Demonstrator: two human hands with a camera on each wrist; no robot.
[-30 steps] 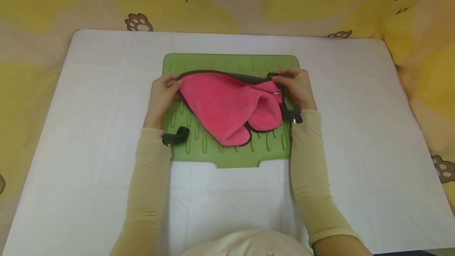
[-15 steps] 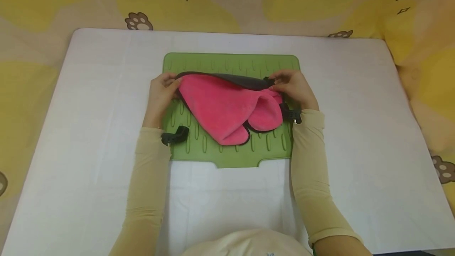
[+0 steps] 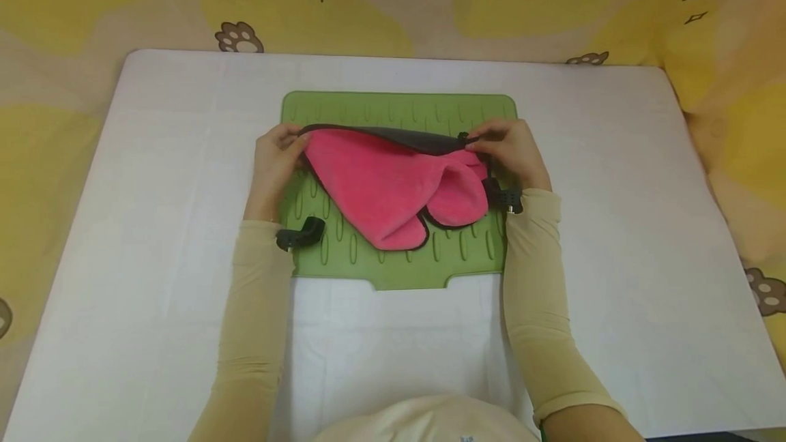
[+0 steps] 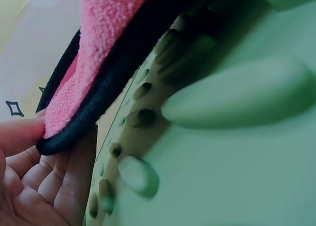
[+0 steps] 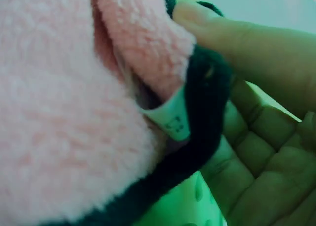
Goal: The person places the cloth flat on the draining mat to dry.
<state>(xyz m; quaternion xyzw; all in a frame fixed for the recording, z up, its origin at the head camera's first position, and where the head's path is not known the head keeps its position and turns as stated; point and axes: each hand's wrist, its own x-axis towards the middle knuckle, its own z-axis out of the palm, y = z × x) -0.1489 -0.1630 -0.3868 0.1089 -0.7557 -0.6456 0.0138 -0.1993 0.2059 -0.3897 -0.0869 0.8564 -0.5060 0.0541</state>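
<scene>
We judge that the curled lower folds could bunch or tuck under if the plush towel (image 3: pixel 368 179) is tugged unevenly, and a shallow pinch could let a corner slip. We see the left hand (image 3: pixel 272 164) pinching one corner and the right hand (image 3: pixel 514 155) pinching the far edge's other end, the towel draped over the green ridged mat (image 3: pixel 408 280). It looks pink, fluffy, grey-backed and black-edged, with a white label (image 5: pixel 173 120).
</scene>
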